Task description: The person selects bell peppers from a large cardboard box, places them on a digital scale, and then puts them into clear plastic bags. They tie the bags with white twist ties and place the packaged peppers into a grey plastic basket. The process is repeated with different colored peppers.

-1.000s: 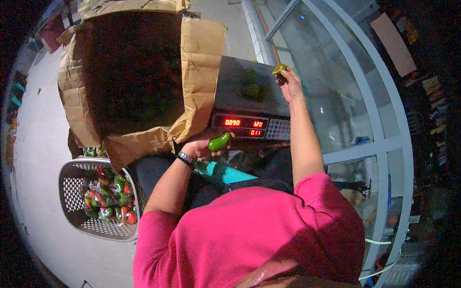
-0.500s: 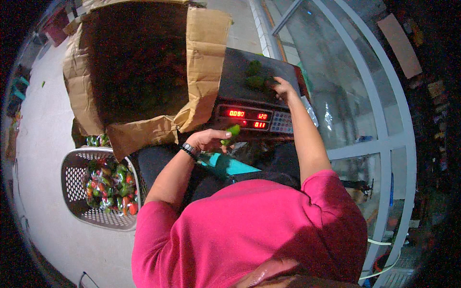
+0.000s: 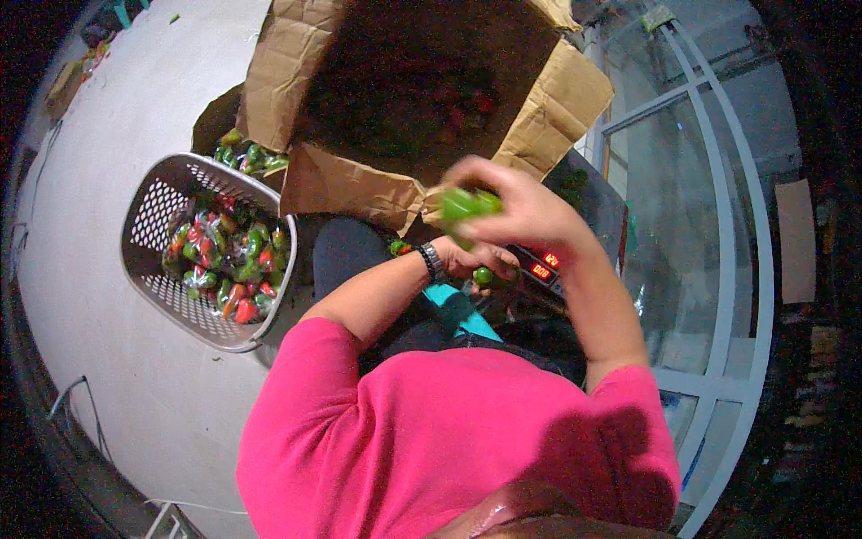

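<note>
My right hand (image 3: 530,208) is closed around a bright green pepper (image 3: 469,205), a little blurred, in front of the big cardboard box (image 3: 355,187). Just below it, my left hand (image 3: 467,259) has its fingers curled about a smaller-looking green pepper (image 3: 485,275), only partly visible. Beyond my right forearm stands the weighing scale (image 3: 555,286) with a lit red display, and much of it is hidden by that arm. Dark green peppers (image 3: 571,187) lie on its plate. The inside of the box is dim, with reddish and green shapes in it.
At my left a grey plastic basket (image 3: 136,260) holds several clear bags of red and green peppers (image 3: 232,256). More bagged peppers (image 3: 247,160) sit behind it beside the box. A glass-paned metal frame (image 3: 718,269) runs along the right. Something turquoise (image 3: 462,312) lies near my lap.
My right hand has come back from the scale toward my left hand, now with a green pepper. The whole view has turned, so the box appears further right. The scale's display reads differently.
</note>
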A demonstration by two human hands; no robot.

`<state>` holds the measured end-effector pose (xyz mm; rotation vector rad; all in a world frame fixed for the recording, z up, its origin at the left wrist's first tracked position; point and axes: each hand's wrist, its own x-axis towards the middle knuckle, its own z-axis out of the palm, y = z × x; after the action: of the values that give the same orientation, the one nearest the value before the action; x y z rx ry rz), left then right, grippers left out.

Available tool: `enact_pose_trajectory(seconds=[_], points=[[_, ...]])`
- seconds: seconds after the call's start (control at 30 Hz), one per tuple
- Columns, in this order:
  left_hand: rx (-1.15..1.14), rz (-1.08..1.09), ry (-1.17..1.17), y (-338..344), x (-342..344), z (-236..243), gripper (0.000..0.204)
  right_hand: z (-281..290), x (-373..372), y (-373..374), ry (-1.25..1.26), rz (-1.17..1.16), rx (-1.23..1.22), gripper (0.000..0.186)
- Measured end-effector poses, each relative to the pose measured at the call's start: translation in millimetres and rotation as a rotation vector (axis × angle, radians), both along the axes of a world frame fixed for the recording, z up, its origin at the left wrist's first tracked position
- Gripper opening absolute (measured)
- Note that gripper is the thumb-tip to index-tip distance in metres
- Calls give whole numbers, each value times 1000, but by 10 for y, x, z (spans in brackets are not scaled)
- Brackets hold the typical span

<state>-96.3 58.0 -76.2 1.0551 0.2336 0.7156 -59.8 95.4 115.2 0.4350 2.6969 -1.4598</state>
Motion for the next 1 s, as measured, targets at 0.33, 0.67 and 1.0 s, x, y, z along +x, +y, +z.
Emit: enact_pose_trajectory(seconds=[0.33, 0.67, 1.0], points=[[-286, 26, 149, 20, -108, -127, 25, -1587, -1914, 1131, -571, -527, 660, 54], [-191, -31, 255, -34, -238, 278, 28, -1682, -1520, 1510, -414, -530, 1074, 64], [-194, -61, 269, 1, -231, 250, 30, -1751, -1280, 1565, -516, -484, 967, 61]])
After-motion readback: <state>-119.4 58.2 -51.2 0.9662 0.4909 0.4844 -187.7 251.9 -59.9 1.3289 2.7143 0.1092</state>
